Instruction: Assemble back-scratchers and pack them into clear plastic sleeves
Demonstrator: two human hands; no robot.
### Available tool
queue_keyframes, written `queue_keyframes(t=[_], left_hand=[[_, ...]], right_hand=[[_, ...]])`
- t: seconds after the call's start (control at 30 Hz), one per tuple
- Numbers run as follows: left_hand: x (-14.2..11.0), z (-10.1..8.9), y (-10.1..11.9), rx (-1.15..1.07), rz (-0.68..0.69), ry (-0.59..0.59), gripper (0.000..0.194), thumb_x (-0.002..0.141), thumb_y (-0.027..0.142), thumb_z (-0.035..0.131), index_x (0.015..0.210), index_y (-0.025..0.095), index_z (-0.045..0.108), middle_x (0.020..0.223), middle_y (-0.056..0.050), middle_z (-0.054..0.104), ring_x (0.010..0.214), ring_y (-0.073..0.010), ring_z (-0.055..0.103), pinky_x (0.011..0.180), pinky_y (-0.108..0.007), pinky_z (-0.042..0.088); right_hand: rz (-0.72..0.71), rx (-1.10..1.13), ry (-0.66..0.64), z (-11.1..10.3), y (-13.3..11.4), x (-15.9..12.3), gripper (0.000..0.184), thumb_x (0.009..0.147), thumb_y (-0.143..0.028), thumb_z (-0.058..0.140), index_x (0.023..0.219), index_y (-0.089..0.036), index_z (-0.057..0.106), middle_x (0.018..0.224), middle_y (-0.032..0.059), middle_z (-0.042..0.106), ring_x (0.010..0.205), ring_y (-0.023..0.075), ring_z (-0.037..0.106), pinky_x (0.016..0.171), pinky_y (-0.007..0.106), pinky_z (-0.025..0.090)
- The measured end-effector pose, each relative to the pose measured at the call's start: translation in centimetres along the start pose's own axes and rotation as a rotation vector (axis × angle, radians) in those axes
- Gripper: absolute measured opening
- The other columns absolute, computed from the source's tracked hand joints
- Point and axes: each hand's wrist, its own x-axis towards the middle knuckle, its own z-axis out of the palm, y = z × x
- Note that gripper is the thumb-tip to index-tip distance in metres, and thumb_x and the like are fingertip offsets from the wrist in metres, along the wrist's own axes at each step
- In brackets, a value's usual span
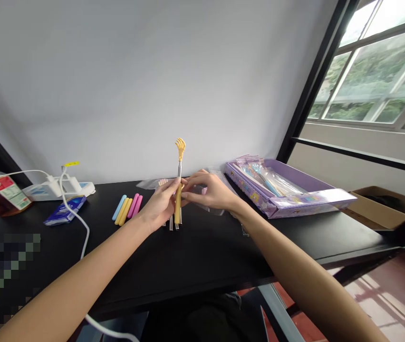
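Note:
A back scratcher (178, 204) with a yellow hand-shaped head, a metal shaft and a yellow handle stands nearly upright over the table. My left hand (161, 202) is closed round it, thumb across the top of the handle. From the other side, my right hand (207, 190) brings its thumb and fingertips together at the handle's upper end. Beneath and behind my hands lie several metal rods (171, 223), partly hidden. Left of my left hand lie several loose handle-like tubes in blue (119, 207), yellow (125, 212) and pink (135, 205).
A purple open box (277, 209) holding clear-bagged items stands at the right. Clear plastic bags (150, 184) lie behind my hands. At the left are a power strip (84, 189), a white cable (85, 228), a blue packet (65, 210) and a bottle (4, 197).

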Motion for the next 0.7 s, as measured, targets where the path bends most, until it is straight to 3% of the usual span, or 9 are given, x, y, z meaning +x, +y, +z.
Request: queue_keyframes(t=[0.17, 0.33, 0.5, 0.63, 0.7], left_hand=[[0.0, 0.2, -0.3, -0.063, 0.047, 0.015, 0.022, 0.081, 0.034, 0.082, 0.094, 0.016, 0.080, 0.112, -0.010, 0.075, 0.115, -0.0272, 0.066, 0.099, -0.038, 0.050], [0.1, 0.0, -0.3, -0.058, 0.040, 0.070, 0.026, 0.077, 0.036, 0.085, 0.093, 0.017, 0.081, 0.113, -0.010, 0.075, 0.123, -0.0290, 0.061, 0.101, -0.038, 0.048], [0.3, -0.5, 0.3, 0.016, 0.061, 0.111, 0.031, 0.081, 0.044, 0.080, 0.098, 0.018, 0.077, 0.124, -0.010, 0.070, 0.130, -0.0292, 0.056, 0.099, -0.040, 0.052], [0.6, -1.3, 0.7, 0.104, 0.132, 0.319, 0.034, 0.070, 0.021, 0.086, 0.099, 0.020, 0.069, 0.129, -0.008, 0.065, 0.119, -0.0264, 0.064, 0.087, -0.037, 0.058], [0.9, -1.7, 0.6, 0.148, 0.176, 0.359, 0.039, 0.065, 0.011, 0.085, 0.097, 0.019, 0.066, 0.126, -0.007, 0.065, 0.112, -0.0239, 0.067, 0.085, -0.034, 0.059]], right_hand=[[0.119, 0.044, 0.029, 0.8, -0.1, 0.2, 0.032, 0.087, -0.047, 0.073, 0.070, -0.019, 0.074, 0.075, 0.0033, 0.070, 0.072, 0.0161, 0.058, 0.072, 0.031, 0.043], [0.165, 0.086, -0.016, 1.0, 0.4, 0.1, 0.025, 0.088, -0.042, 0.069, 0.080, -0.019, 0.075, 0.081, 0.0033, 0.071, 0.073, 0.0157, 0.058, 0.069, 0.030, 0.042], [0.276, 0.217, -0.054, 0.3, 0.5, -0.1, 0.035, 0.095, -0.051, 0.057, 0.094, -0.018, 0.067, 0.086, 0.0054, 0.070, 0.075, 0.0172, 0.060, 0.068, 0.031, 0.046], [0.344, 0.327, -0.047, -0.8, 0.8, -0.2, 0.042, 0.096, -0.057, 0.054, 0.109, -0.018, 0.061, 0.077, 0.0025, 0.064, 0.070, 0.0164, 0.058, 0.063, 0.030, 0.045], [0.380, 0.344, -0.042, -1.8, 0.8, -0.3, 0.044, 0.094, -0.059, 0.056, 0.109, -0.019, 0.062, 0.069, -0.0008, 0.057, 0.065, 0.0151, 0.054, 0.059, 0.029, 0.043]])
